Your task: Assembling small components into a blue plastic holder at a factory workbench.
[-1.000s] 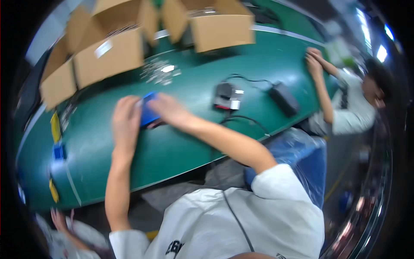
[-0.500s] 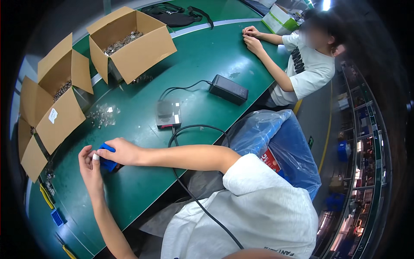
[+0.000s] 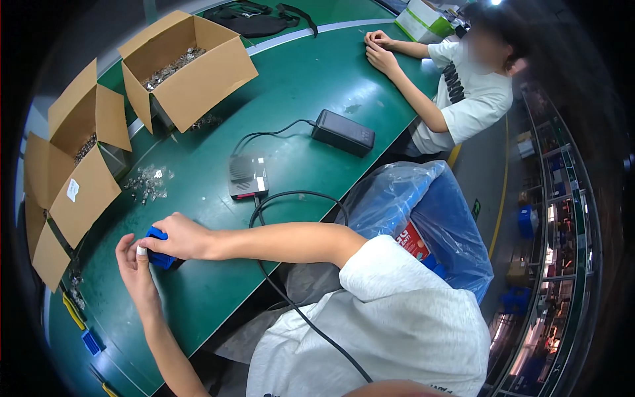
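My right hand [image 3: 184, 237] reaches across from the right and is closed around a small blue block [image 3: 159, 255] with a ridged side, held low over the green table [image 3: 218, 278]. Some of the block is hidden under my fingers. Close against its left side is my left hand [image 3: 137, 274], fingers curled and a white cover on the thumb tip, which meets the block's edge. Anything between those left fingers is too small to make out. Beyond my hands lies a loose pile of small shiny metal pieces [image 3: 151, 183].
Open cardboard boxes [image 3: 198, 83] of metal pieces line the far left. A grey device [image 3: 249, 177] is cabled to a black power brick [image 3: 342, 132]. Yellow-handled pliers [image 3: 74, 311] and another blue block [image 3: 92, 343] lie lower left. A blue-lined bin [image 3: 450, 225] and a co-worker [image 3: 473, 99] are at right.
The view has shifted slightly. My right hand has the blue block turned a little, so more of its ridged side shows. My left fingers have drawn slightly away from the block's far end.
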The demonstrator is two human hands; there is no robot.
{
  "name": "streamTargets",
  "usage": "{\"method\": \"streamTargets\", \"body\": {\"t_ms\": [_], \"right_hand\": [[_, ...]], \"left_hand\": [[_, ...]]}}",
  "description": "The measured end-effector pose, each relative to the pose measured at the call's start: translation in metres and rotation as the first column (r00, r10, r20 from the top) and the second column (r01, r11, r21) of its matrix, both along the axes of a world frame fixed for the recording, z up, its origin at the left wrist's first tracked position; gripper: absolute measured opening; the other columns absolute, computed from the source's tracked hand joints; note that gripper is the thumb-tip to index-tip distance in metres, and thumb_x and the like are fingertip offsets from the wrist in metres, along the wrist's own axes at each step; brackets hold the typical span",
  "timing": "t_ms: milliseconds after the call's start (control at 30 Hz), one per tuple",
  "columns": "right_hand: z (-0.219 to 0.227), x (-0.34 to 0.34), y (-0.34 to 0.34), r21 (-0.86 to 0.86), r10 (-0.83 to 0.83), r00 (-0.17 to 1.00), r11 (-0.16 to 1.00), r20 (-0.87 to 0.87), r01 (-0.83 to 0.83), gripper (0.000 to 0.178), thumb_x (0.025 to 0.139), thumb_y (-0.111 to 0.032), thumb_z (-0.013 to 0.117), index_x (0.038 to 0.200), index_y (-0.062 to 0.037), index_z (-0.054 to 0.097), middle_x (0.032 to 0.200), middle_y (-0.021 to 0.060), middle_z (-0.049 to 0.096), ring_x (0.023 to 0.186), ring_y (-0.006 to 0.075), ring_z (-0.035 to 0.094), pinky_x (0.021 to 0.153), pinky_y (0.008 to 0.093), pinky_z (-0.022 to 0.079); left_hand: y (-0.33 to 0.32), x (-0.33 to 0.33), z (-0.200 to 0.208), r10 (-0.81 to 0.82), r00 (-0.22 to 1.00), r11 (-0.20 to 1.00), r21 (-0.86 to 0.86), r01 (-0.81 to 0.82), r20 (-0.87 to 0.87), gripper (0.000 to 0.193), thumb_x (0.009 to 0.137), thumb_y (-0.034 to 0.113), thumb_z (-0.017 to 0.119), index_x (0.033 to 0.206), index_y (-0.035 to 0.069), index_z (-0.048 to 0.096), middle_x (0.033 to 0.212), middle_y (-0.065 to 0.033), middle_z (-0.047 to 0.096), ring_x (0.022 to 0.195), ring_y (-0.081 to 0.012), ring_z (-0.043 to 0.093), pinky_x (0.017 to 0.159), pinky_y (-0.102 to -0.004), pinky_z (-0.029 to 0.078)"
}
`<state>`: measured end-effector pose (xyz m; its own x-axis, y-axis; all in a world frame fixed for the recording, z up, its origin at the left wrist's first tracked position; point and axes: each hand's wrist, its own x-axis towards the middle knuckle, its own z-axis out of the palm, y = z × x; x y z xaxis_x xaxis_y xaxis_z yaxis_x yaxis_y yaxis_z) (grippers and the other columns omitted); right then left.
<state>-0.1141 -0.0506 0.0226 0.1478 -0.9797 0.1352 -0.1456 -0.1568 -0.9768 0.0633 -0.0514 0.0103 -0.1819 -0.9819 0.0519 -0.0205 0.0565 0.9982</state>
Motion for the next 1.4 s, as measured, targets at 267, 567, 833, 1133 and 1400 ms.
{"method": "streamTargets", "body": {"t_ms": [267,567,833,1133,1400], "right_hand": [[-0.002,0.013,-0.002,-0.047,-0.041,0.999,0.998,-0.015,0.04,0.045,0.08,-0.038,0.063,0.069,0.005,0.061,0.066,0.0272,0.059,0.063,0.0412,0.061,0.056,0.0433,0.047],[-0.001,0.003,-0.008,0.385,0.127,0.951,0.893,0.282,-0.234,0.043,0.09,-0.04,0.057,0.091,0.0013,0.065,0.077,0.0087,0.066,0.062,0.0147,0.064,0.052,0.0283,0.052],[0.005,-0.003,0.002,0.478,0.65,0.7,0.534,0.296,-0.698,0.06,0.084,-0.044,0.063,0.092,0.0151,0.06,0.084,0.0212,0.065,0.057,0.028,0.067,0.048,0.0322,0.057],[-0.006,-0.005,0.004,0.457,0.766,0.566,0.404,0.304,-0.792,0.059,0.083,-0.037,0.066,0.116,0.0095,0.051,0.104,0.0225,0.061,0.063,0.03,0.068,0.052,0.0316,0.06],[-0.003,-0.004,0.005,0.295,0.788,0.418,0.31,0.452,-0.904,0.052,0.085,-0.024,0.065,0.124,0.0042,0.046,0.112,0.0205,0.057,0.079,0.0324,0.066,0.058,0.0363,0.062]], "left_hand": [[0.003,0.01,-0.014,0.101,0.995,0.993,-0.063,-0.102,-0.01,0.024,0.095,0.017,0.056,0.112,0.003,0.046,0.102,-0.0051,0.054,0.096,-0.011,0.052,0.085,-0.024,0.04],[-0.025,0.016,0.006,0.274,0.957,0.954,-0.148,-0.259,0.092,0.026,0.096,0.019,0.05,0.116,0.004,0.057,0.109,-0.0069,0.06,0.102,-0.0153,0.056,0.084,-0.0277,0.045],[-0.088,-0.084,0.026,-0.181,0.762,0.932,-0.14,0.335,0.622,0.032,0.089,0.012,0.051,0.119,0.004,0.059,0.088,-0.0136,0.065,0.08,-0.0168,0.062,0.074,-0.029,0.048],[-0.131,-0.21,-0.006,0.078,0.74,0.861,-0.419,0.289,0.668,0.027,0.087,0.024,0.058,0.107,0.007,0.064,0.097,-0.0154,0.067,0.091,-0.0315,0.064,0.079,-0.0388,0.049],[-0.126,-0.213,-0.005,0.218,0.576,0.882,-0.412,0.229,0.787,0.027,0.091,0.035,0.053,0.097,0.011,0.066,0.094,-0.015,0.066,0.088,-0.0346,0.063,0.074,-0.0425,0.049]]}}
